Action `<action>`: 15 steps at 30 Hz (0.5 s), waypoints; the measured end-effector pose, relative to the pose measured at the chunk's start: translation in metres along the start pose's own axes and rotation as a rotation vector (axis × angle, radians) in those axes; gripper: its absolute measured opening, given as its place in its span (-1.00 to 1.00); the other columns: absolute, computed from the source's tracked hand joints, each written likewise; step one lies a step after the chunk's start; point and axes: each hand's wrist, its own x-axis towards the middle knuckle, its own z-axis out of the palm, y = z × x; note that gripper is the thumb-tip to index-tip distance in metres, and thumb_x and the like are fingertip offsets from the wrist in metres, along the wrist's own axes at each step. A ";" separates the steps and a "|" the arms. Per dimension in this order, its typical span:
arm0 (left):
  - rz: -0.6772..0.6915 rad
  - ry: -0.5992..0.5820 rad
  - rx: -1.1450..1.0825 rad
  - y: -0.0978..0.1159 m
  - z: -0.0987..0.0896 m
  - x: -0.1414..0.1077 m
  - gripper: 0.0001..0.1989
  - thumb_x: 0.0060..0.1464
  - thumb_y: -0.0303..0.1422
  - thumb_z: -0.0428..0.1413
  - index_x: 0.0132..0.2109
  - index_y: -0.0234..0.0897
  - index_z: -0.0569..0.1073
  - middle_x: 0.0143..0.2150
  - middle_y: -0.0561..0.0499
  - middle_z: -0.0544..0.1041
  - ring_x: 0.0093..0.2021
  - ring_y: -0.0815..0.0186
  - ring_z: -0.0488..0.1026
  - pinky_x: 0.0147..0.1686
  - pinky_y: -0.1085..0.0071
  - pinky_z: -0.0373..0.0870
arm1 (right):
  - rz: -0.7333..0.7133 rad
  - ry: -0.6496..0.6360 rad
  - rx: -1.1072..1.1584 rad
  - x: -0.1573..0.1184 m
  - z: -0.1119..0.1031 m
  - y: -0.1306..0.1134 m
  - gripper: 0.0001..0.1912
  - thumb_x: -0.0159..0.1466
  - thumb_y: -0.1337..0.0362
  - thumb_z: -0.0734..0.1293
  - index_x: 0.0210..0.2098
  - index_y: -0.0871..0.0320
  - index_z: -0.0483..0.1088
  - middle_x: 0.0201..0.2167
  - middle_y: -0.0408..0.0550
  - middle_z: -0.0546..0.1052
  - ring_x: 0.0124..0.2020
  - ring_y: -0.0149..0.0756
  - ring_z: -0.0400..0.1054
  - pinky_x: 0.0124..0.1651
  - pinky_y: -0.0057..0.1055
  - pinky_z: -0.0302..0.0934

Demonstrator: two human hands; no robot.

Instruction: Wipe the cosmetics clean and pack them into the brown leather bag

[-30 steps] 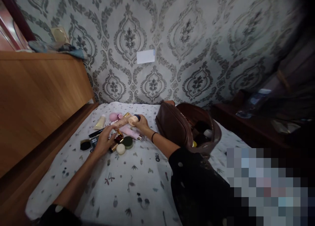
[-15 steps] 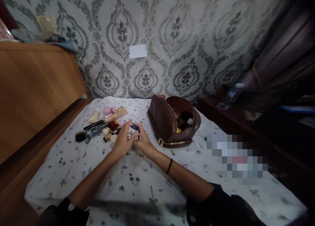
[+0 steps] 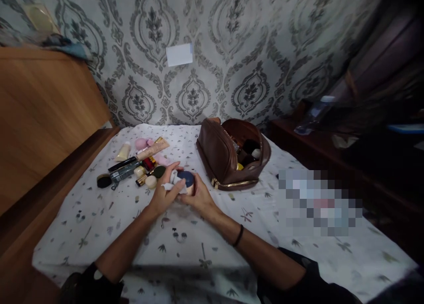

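Room on sheet (image 3: 185, 251) toward near edge. Mid-sheet, left hand (image 3: 162, 197) clamped on tissue (image 3: 172, 185), right hand (image 3: 202, 199) on jar (image 3: 186, 178), close together. Cosmetics (image 3: 127, 171) crowd far-left corner; open bag (image 3: 217, 151) blocks far-right.

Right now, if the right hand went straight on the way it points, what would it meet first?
Past the jar it holds, the right hand would probably meet the white tissue in the left hand, though depth is unclear.

white rectangle (image 3: 179, 55) on patterned wallpaper (image 3: 215, 34)
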 end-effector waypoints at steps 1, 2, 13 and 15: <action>0.029 -0.002 0.025 0.000 -0.001 0.000 -0.49 0.24 -0.15 0.04 0.26 -0.23 0.23 0.10 -0.14 0.45 0.13 0.14 0.38 0.17 0.18 0.27 | -0.004 -0.005 -0.044 0.000 0.000 -0.001 -0.37 -0.12 0.26 0.50 -0.06 0.10 0.28 -0.13 -0.09 0.48 -0.13 -0.20 0.40 -0.02 -0.26 0.31; 0.058 -0.006 0.053 0.000 -0.001 -0.001 -0.48 0.23 -0.15 0.05 0.26 -0.24 0.23 0.11 -0.15 0.45 0.12 0.13 0.38 0.15 0.18 0.29 | -0.015 -0.005 -0.079 0.000 0.000 -0.002 -0.43 -0.10 0.26 0.49 -0.10 0.11 0.30 -0.19 -0.11 0.49 -0.17 -0.22 0.39 -0.05 -0.27 0.31; 0.331 -0.020 0.407 0.003 -0.002 -0.006 -0.44 0.24 -0.12 0.06 0.27 -0.28 0.21 0.14 -0.22 0.44 0.16 0.08 0.39 0.15 0.15 0.35 | -0.344 0.020 -0.501 -0.010 -0.005 -0.003 -0.51 0.12 0.30 0.37 0.05 0.16 0.30 -0.09 0.04 0.45 -0.10 -0.13 0.36 -0.03 -0.23 0.29; 0.316 -0.018 0.439 0.002 0.000 -0.007 -0.46 0.25 -0.10 0.04 0.26 -0.28 0.21 0.10 -0.21 0.46 0.12 0.09 0.41 0.12 0.16 0.36 | -0.388 0.010 -0.599 -0.011 -0.006 -0.002 -0.49 0.14 0.37 0.33 0.10 0.17 0.28 -0.07 0.08 0.42 -0.03 -0.08 0.33 0.02 -0.17 0.28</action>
